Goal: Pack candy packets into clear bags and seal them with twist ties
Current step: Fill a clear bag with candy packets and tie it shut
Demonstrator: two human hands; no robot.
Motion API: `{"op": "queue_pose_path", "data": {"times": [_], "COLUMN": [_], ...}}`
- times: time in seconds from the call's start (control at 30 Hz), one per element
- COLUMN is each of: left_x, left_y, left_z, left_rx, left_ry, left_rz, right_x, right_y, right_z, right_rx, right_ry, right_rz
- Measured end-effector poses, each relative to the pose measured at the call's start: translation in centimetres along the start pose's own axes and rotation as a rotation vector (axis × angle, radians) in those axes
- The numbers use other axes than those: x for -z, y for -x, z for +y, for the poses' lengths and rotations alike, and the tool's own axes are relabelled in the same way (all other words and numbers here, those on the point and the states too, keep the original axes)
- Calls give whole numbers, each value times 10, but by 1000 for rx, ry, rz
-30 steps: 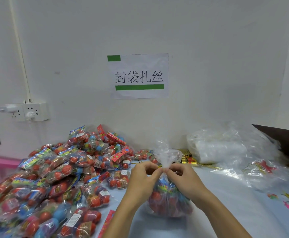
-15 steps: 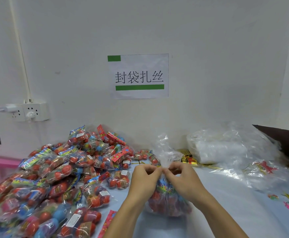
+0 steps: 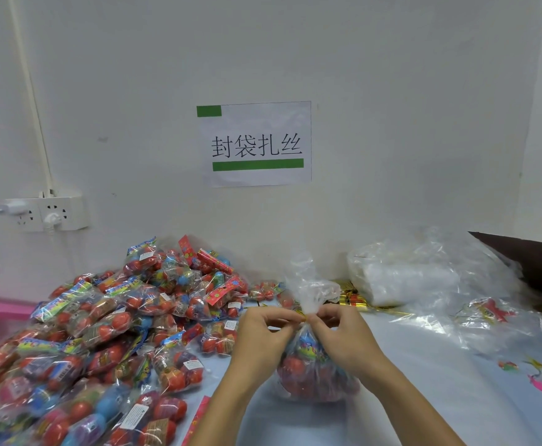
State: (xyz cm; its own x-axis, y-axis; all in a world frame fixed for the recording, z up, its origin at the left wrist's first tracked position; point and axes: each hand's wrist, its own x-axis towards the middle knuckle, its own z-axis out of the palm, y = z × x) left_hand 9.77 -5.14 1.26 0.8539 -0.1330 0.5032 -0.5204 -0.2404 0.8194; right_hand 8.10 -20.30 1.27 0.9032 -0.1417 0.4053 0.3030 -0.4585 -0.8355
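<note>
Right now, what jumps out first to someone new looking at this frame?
The big heap of colourful candy packets filling the table's left side. In the centre foreground, the left hand and right hand pinch a gold twist tie at the gathered neck of a clear plastic bag of candy. On the wall above hangs a white paper sign with green bars.

Filled bag (image 3: pixel 314 371) stands on table (image 3: pixel 424 397), centre front. Left hand (image 3: pixel 263 339) and right hand (image 3: pixel 343 336) meet at its neck, twist tie (image 3: pixel 300 314) between them. Packet pile (image 3: pixel 108 333) lies left of bag. Empty bags (image 3: pixel 405 278) lie right rear, against wall (image 3: pixel 392 91). Spare ties (image 3: pixel 353 297) sit just behind the hands. Sign (image 3: pixel 257 144) on wall above; socket strip (image 3: pixel 49 214) at left.
</note>
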Motion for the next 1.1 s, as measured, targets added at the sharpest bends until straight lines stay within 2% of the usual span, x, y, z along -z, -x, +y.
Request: {"op": "queue_pose_path", "data": {"times": [0.23,0.4,0.6,0.7,0.93,1.1], "left_x": [0,1,3,2,2,-1], "left_y": [-2,0,4,4,0,-1], "left_z": [-6,-3,5,3,-4,-6], "left_rx": [-296,-411,-574,-562,-408,-225], "left_ry": [-213,-464,-653,-685,-648,-423], "left_rz": [17,52,84,69,-11,5], "right_x": [1,1,-1,-1,-4,-4], "right_y": [0,0,0,0,2,4], "right_z": [0,1,3,3,0,0], "right_rx": [-5,7,-12,-34,-15,2], "right_ry": [9,12,2,-26,-25,-35], "right_rz": [-62,-90,-78,-61,-43,-21]}}
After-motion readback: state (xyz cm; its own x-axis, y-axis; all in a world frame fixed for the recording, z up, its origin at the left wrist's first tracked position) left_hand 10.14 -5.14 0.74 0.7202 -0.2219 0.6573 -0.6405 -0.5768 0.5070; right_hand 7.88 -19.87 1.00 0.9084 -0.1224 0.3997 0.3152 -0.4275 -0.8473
